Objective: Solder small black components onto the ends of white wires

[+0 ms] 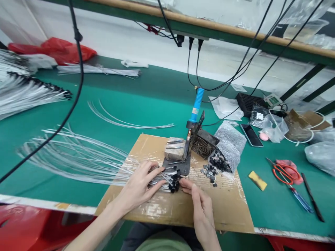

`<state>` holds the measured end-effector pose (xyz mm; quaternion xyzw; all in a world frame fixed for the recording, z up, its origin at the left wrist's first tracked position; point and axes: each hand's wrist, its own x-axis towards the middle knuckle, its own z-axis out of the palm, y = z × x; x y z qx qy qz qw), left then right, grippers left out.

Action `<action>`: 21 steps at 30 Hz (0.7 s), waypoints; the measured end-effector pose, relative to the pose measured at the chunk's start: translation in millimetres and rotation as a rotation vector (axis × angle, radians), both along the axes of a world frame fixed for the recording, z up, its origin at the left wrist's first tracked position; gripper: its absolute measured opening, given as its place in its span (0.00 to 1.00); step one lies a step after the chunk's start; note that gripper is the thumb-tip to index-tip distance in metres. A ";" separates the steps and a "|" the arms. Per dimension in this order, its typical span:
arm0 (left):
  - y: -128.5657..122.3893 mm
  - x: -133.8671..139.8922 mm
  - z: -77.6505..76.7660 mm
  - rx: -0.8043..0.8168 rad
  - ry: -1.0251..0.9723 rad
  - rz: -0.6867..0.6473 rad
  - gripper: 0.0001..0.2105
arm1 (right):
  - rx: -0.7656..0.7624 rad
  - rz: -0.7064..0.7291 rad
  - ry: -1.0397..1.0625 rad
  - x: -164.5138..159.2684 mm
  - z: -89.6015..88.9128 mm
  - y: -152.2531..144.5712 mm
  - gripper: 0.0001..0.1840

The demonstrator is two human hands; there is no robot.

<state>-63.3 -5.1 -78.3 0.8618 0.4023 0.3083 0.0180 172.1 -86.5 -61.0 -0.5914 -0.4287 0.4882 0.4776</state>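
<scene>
A fan of thin white wires [86, 164] runs from the green table onto a cardboard sheet, with small black connectors [173, 182] at the right ends. My left hand [143, 181] is over the wires near those ends, thumb on the near side and fingers on the far side, closed around the bundle. On the other side, my right hand [200, 204] has its fingers stretched out, fingertips at or very near the black connectors, holding nothing. Just beyond stands a blue-handled soldering iron [196, 104] on a metal stand [185, 168], beside a pale block [174, 149].
Loose black connectors [210, 173] spill from a bubble-wrap bag [231, 143] near a small fan [202, 148]. Rightward lie a phone [251, 135], a yellow sponge [258, 180], orange scissors [282, 174] and a screwdriver [300, 199]. A black cable [78, 69] hangs at left.
</scene>
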 end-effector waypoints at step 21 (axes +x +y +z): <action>1.7 -2.2 8.7 0.288 -0.188 0.103 0.10 | -0.077 -0.660 -0.839 306.1 45.3 171.9 0.20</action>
